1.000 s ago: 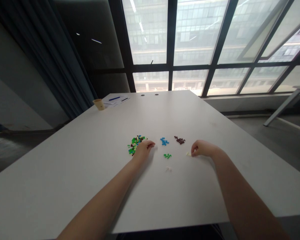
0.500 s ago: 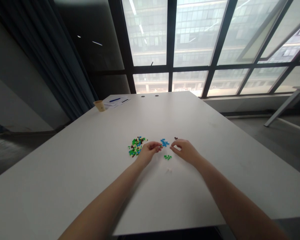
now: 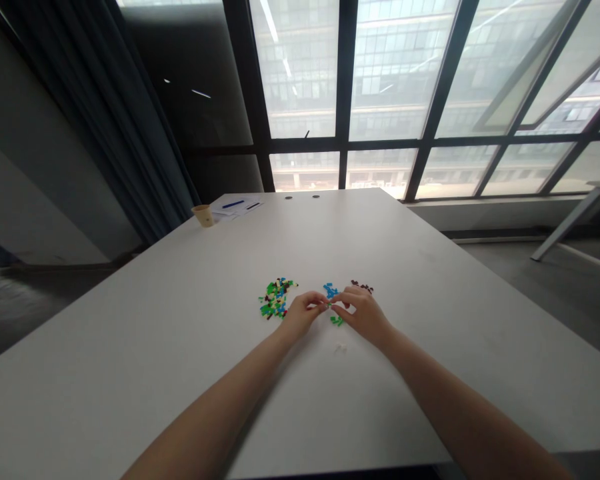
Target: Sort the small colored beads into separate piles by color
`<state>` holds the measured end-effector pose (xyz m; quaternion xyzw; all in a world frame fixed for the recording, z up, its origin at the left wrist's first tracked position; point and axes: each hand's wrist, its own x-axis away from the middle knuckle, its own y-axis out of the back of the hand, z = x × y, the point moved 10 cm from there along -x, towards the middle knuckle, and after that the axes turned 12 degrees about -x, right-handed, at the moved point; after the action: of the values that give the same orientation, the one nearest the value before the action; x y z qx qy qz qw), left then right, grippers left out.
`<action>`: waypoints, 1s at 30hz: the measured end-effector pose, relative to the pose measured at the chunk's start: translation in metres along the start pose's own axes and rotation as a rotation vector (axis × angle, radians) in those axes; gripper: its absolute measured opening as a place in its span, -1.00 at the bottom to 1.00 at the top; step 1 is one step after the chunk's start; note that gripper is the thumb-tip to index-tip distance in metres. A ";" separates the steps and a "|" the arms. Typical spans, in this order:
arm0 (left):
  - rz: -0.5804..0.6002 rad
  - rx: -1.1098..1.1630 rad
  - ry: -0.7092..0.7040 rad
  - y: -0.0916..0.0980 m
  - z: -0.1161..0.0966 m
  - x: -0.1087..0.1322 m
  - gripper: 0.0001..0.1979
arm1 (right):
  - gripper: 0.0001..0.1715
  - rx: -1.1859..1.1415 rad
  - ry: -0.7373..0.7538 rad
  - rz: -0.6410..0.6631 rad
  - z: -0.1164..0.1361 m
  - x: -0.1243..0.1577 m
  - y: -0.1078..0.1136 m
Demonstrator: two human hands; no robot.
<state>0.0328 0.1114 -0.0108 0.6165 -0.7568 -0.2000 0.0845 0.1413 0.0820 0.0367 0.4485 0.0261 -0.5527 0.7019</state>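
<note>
My left hand [image 3: 303, 314] and my right hand [image 3: 364, 315] meet fingertip to fingertip over the table, both closed in a pinch. A tiny green toy brick [image 3: 329, 304] shows between their fingertips. Just beyond the fingers lies a small group of blue bricks [image 3: 331, 289]. Green bricks [image 3: 337, 321] lie below my right fingers, partly covered by them. Dark brown bricks [image 3: 362, 287] are spread behind my right hand. To the left of my left hand sits a mixed pile of green, blue, yellow and brown bricks [image 3: 275, 297]. A few whitish pieces [image 3: 341, 347] lie nearer to me.
The white table [image 3: 190, 320] stretches away toward the windows. At its far left stand a tan paper cup [image 3: 203, 215] and sheets of paper [image 3: 237, 208] with a blue pen [image 3: 233, 204] on them. Two dark round spots [image 3: 315, 197] mark the far edge.
My right hand has moved left to meet my left hand at the green brick. More of the brown bricks behind it now show. The view has tilted slightly upward.
</note>
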 end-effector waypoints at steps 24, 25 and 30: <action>-0.164 -0.609 -0.029 0.043 0.019 -0.009 -0.85 | -0.84 0.112 -0.318 0.456 -0.047 0.023 -0.024; -0.169 -0.635 -0.024 0.047 0.018 -0.010 -0.84 | -0.83 0.117 -0.321 0.457 -0.048 0.023 -0.024; -0.224 -0.772 0.050 0.094 0.029 -0.015 -0.79 | -0.84 0.096 -0.303 0.420 -0.045 0.019 -0.021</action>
<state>-0.0590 0.1468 0.0031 0.6229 -0.5520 -0.4624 0.3057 0.1528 0.0978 -0.0132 0.3890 -0.1995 -0.4562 0.7751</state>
